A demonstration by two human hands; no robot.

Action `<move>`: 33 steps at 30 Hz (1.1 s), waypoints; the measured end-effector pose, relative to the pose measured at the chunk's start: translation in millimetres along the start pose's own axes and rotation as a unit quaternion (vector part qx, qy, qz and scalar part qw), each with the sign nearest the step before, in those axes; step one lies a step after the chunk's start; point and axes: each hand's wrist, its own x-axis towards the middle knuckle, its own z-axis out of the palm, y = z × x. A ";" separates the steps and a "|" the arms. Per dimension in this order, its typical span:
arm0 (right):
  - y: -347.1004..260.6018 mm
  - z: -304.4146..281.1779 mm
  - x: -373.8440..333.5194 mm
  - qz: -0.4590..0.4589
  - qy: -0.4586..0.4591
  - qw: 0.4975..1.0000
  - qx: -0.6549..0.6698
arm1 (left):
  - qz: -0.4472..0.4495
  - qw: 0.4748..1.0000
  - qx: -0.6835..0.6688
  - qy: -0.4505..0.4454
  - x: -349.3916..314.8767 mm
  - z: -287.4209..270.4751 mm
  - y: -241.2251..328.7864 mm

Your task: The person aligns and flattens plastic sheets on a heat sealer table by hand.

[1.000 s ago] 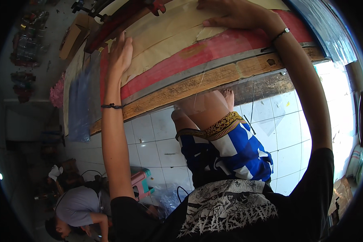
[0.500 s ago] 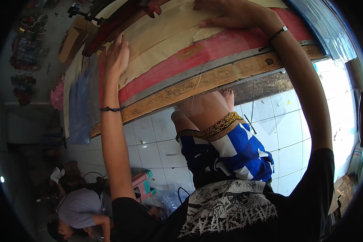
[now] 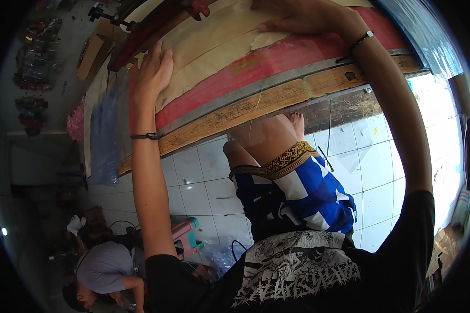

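Observation:
My left hand point(image 3: 154, 70) rests at the left end of a worn tan sheet point(image 3: 209, 55), its fingers slightly bent and apart. Farther right, my right hand point(image 3: 297, 18) lies across the same sheet with its thumb stretched out. The ends of its other fingers are partly cut off by the top of the picture. Beneath the tan sheet, a red surface point(image 3: 235, 81) covers the workbench. A thin see-through film point(image 3: 269, 133) seems to hang over the wooden front edge point(image 3: 235, 117).
A dark red metal bar point(image 3: 151, 31) with a clamp crosses the bench's far left. Blue-tinted plastic point(image 3: 104, 138) hangs at the left end; shiny clear plastic point(image 3: 433, 41) lies at the right. A pink and green stool point(image 3: 185, 237) and a bent-over person point(image 3: 107, 268) are at lower left.
My left hand has shifted slightly right, and its fingers are more bent. My right hand stays in nearly the same place on the sheet.

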 end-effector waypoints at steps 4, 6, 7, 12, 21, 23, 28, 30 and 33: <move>-5.0 -1.2 1.1 -0.001 0.006 1.000 0.020 | -0.002 1.000 0.010 0.007 -1.0 2.0 -6.0; -7.8 -2.1 1.4 0.003 0.007 1.000 0.018 | -0.006 1.000 0.007 -0.001 -0.8 1.0 -6.8; -7.4 -2.0 0.6 0.010 0.004 1.000 0.013 | -0.010 1.000 0.004 -0.011 -1.2 -0.5 -4.8; -9.9 -3.7 -2.1 0.016 0.003 1.000 -0.001 | -0.008 1.000 -0.009 -0.014 -2.3 -1.3 -1.9; -7.7 -4.2 -1.6 0.005 0.002 1.000 0.010 | -0.005 1.000 -0.014 -0.027 1.3 -3.0 -3.5; -10.2 -5.0 -2.1 0.009 0.007 1.000 0.003 | -0.009 0.999 -0.018 -0.029 1.7 -3.2 -5.6; -11.8 -4.3 -2.0 0.018 0.003 1.000 0.002 | -0.011 0.999 -0.031 -0.028 0.5 -2.5 -3.5; -13.8 -4.4 -0.2 0.018 0.006 1.000 0.005 | -0.014 0.999 -0.028 -0.025 -0.1 -3.6 -4.9; -10.9 -3.9 -2.7 0.018 0.001 1.000 -0.007 | -0.022 0.999 -0.017 -0.033 -2.0 -4.8 3.9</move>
